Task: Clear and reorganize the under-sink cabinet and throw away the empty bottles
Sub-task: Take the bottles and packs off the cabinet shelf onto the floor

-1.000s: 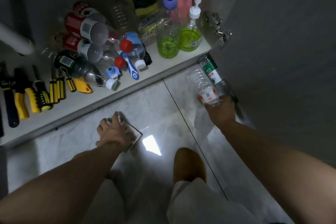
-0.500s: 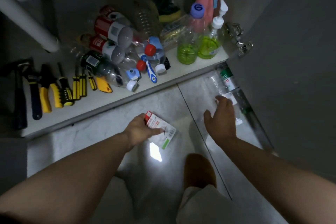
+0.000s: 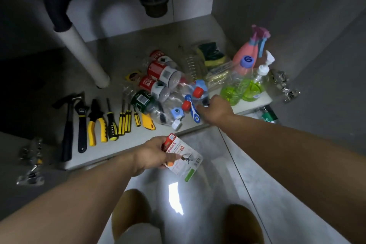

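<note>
The right hand (image 3: 215, 109) was down on the clear bottles by the door a moment ago. Now it has come up to the pile of empty bottles (image 3: 170, 79) that lie on their sides on the cabinet floor (image 3: 138, 134). Its fingers reach in beside a red cap, but I cannot tell if they hold anything. The left hand (image 3: 152, 154) has lifted higher over the tiles and pinches a flat packet (image 3: 184, 157), thumb on top. The view has tipped up too, so the black drain pipe (image 3: 59, 6) and the white pipe (image 3: 85, 57) now show. The lying bottles look see-through, with red and green labels. To the right stands a bottle with a blue cap (image 3: 235, 85) that has green liquid at the bottom. Touching it is a pump bottle (image 3: 255, 87), also with green liquid low down. A pink spray bottle (image 3: 249, 55) stands behind them, next to a sponge (image 3: 213, 53). The floor bottles (image 3: 267, 117) peek out past the right arm, below the shelf edge. On the left lie a hammer (image 3: 67, 125), a wrench (image 3: 81, 125), pliers (image 3: 95, 123) and screwdrivers (image 3: 122, 123) in a row, near the front edge. Bare shelf shows far back, between the white pipe and the pile. The grey door (image 3: 326, 65) stands open on the right, and the tiled floor (image 3: 247, 184) lies near, in front of the shelf.
</note>
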### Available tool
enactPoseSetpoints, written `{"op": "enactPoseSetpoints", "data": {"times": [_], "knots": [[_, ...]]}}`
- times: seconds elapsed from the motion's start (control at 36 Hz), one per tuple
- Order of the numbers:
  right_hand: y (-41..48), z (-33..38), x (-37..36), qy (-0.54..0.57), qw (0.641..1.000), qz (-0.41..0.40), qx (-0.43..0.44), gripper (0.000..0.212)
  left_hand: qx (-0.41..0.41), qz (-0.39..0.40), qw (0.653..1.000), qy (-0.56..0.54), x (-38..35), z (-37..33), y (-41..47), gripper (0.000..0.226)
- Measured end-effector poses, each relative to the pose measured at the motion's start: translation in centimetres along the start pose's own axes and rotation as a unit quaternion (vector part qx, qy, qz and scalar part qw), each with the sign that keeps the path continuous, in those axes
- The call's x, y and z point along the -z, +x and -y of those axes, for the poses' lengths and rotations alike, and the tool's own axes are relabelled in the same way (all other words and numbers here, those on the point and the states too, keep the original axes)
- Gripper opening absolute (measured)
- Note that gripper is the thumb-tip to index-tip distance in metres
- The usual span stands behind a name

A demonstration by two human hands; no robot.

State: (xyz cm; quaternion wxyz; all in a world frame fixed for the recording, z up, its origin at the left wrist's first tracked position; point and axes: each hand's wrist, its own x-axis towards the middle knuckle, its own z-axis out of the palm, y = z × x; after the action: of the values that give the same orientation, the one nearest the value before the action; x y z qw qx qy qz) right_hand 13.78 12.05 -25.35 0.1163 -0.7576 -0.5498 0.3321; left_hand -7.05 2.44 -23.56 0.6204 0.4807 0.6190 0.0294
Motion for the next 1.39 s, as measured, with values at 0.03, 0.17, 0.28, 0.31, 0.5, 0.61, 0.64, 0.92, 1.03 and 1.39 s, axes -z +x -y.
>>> {"op": "enactPoseSetpoints", "data": {"times": [0.03,0.17,0.28,0.31,0.5,0.61,0.64,0.92,1.03,1.39], "knots": [[0.3,0.5,-0.2,-0.005,1.000,0.004,-0.017,0.042,-0.002,-0.001,1.000,-0.006,0.1,0.1,0.0,0.028],[0.6,0.6,-0.6,0.067,0.994,-0.012,-0.088,0.029,-0.056,-0.037,0.998,-0.015,0.7,-0.3,0.6,0.030],[0.0,-0.1,-0.4,0.118,0.988,0.025,-0.094,0.026,-0.095,-0.071,0.992,-0.028,0.7,-1.1,1.2,0.027],[-0.1,-0.1,-0.4,0.129,0.986,0.043,-0.096,0.030,-0.102,-0.081,0.991,-0.023,0.6,-1.2,1.4,0.027],[0.2,0.0,-2.3,0.163,0.980,0.011,-0.113,0.028,-0.120,-0.118,0.986,0.002,0.4,-0.6,1.9,0.032],[-0.2,-0.3,-2.6,0.162,0.980,-0.033,-0.109,0.030,-0.133,-0.146,0.980,-0.001,1.0,-0.5,2.0,0.020],[-0.4,-0.5,-2.4,0.164,0.980,-0.041,-0.106,0.030,-0.132,-0.153,0.979,0.001,1.2,-0.6,2.0,0.020],[-5.0,-4.8,1.8,0.143,0.983,-0.094,-0.063,0.024,-0.102,-0.173,0.980,-0.004,1.0,-1.5,1.4,0.021],[-9.0,-8.4,2.3,0.170,0.980,-0.093,-0.043,0.017,-0.073,-0.122,0.990,-0.017,-0.1,-2.0,1.2,0.025],[-15.3,-24.3,-0.4,0.070,0.972,0.001,-0.225,0.019,-0.057,-0.021,0.997,0.056,-5.4,-3.2,2.5,0.016]]}}
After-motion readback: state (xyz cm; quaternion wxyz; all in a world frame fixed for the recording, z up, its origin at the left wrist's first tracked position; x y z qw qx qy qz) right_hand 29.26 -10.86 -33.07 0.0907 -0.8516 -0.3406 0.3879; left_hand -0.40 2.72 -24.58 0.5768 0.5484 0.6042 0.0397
